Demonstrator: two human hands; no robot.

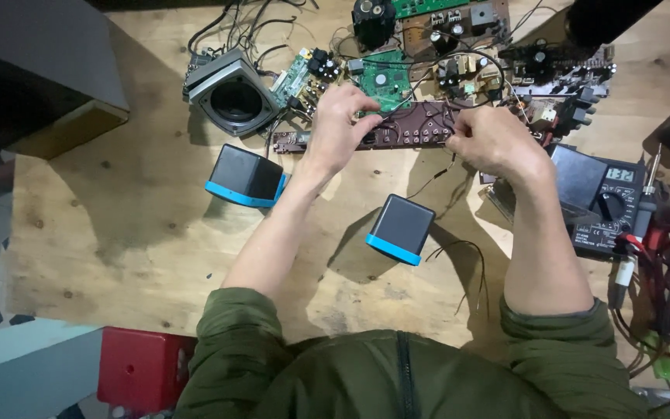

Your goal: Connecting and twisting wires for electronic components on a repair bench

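A long brown circuit board [412,124] lies across the far part of the wooden table [118,225]. My left hand [340,124] grips its left part, fingers curled over the board's top edge. My right hand [498,143] pinches the board's right end, where thin black wires run. Both forearms come out of green jacket sleeves. Two small dark speaker boxes with blue bases sit nearer me: one [246,175] left of my left forearm, the other [402,228] between my arms.
A grey speaker unit [230,91] and several green and brown circuit boards [385,77] with tangled wires crowd the far edge. A multimeter [606,202] with red and black leads sits at right. A dark box [36,70] stands at left, a red object [145,368] below.
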